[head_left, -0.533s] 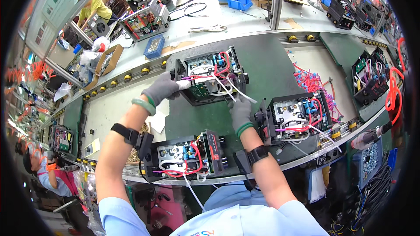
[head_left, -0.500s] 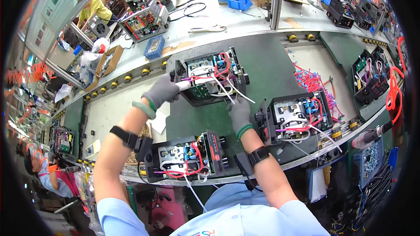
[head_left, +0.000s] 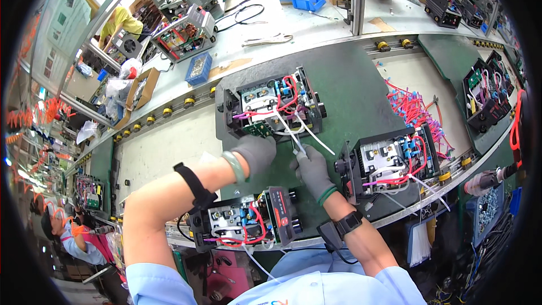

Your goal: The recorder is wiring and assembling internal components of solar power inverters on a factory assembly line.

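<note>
On the green board (head_left: 350,96) stands an open black electronic unit (head_left: 274,101), with white blocks, red wires and a small green circuit board at its near edge. White cable ties stick out toward me. My left hand (head_left: 257,155), in a grey glove, is at the unit's near left edge by the circuit board; its fingers are mostly hidden. My right hand (head_left: 312,170), also gloved, is closed just in front of the unit around something slim beside the cable tie ends; I cannot make out what it is.
Similar open units stand at the near left (head_left: 237,220), near right (head_left: 392,158) and far right (head_left: 488,90). Red and pink wires (head_left: 415,107) are heaped beyond the right unit. A blue box of small parts (head_left: 199,68) sits on the far bench. A power driver (head_left: 488,178) is at right.
My left hand has moved right and nearer, from the unit's left side to its near edge. My right hand has drawn slightly nearer. The view has shifted a little.
</note>
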Demonstrator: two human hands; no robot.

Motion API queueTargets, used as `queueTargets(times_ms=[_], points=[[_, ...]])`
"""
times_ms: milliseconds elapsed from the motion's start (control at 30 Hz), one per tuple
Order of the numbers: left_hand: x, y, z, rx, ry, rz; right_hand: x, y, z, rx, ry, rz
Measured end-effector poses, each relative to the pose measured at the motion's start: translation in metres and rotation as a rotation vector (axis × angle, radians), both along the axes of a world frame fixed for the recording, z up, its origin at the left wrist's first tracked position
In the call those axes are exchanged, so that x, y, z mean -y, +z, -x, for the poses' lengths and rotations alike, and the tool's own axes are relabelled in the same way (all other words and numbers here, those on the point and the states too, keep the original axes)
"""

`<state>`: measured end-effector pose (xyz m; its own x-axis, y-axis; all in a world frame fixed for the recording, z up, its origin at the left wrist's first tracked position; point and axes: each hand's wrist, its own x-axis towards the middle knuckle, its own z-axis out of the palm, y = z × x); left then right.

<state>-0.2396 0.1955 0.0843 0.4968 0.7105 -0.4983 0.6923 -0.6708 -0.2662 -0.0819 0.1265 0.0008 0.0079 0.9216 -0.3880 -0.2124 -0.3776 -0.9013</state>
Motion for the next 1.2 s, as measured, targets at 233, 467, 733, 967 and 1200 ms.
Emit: queueTargets(times_ms=[233,467,733,967,1200], points=[[0.0,-0.009,-0.01,0.004,0.11,-0.001,-0.001,0.006,-0.001,0.027,0.057,0.08],[-0.011,-0.015,-0.005,0.966,0.912,0.852,-0.002,0.004,0.021,-0.289,0.063,0.11],[-0.011,-0.012,-0.015,0.913,1.267,0.739,0.015,-0.016,0.005,0.252,-0.077,-0.182],[-0.011,0.003,-0.011,0.855,1.262,0.765,0.002,-0.018,-0.003,0.846,-0.089,-0.372],[-0.013,-0.011,-0.001,0.924,1.367,0.856,-0.019,-0.026,0.024,1.172,0.016,-0.664]])
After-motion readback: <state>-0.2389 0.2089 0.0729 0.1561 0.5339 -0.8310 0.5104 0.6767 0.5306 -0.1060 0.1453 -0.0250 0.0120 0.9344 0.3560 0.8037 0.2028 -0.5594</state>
